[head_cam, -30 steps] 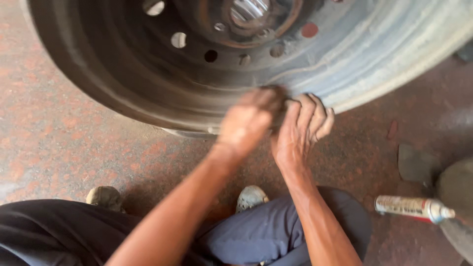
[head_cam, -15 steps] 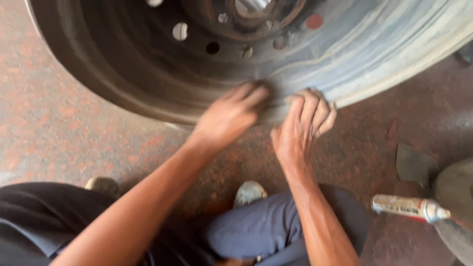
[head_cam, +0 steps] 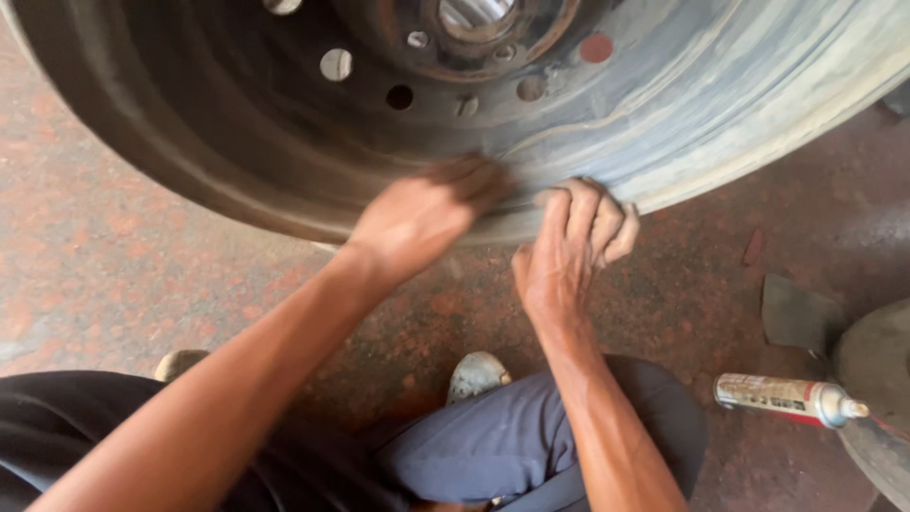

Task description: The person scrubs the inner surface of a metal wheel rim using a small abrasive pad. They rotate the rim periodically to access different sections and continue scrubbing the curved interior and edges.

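Note:
A large grey steel wheel rim [head_cam: 237, 142] lies on its side and fills the top of the view, with a rusty hub [head_cam: 474, 24] and round holes in its disc. My left hand [head_cam: 417, 218] is blurred by motion and pressed against the rim's inner wall near the lower lip. Whether anything is under its fingers cannot be told. My right hand [head_cam: 564, 256] sits just to its right, fingers curled over the rim's edge and gripping it. Both forearms reach up from the bottom of the frame.
A small tube [head_cam: 777, 396] with a grey cap lies on the reddish stone floor [head_cam: 95, 256] at lower right. A dark flat patch [head_cam: 796, 313] and a grey rounded object [head_cam: 877, 370] are beside it. My knees and shoes [head_cam: 477, 374] are below the hands.
My left hand has slid left and down along the rim's inner wall, away from the right hand. The right hand has kept its hold on the rim's edge.

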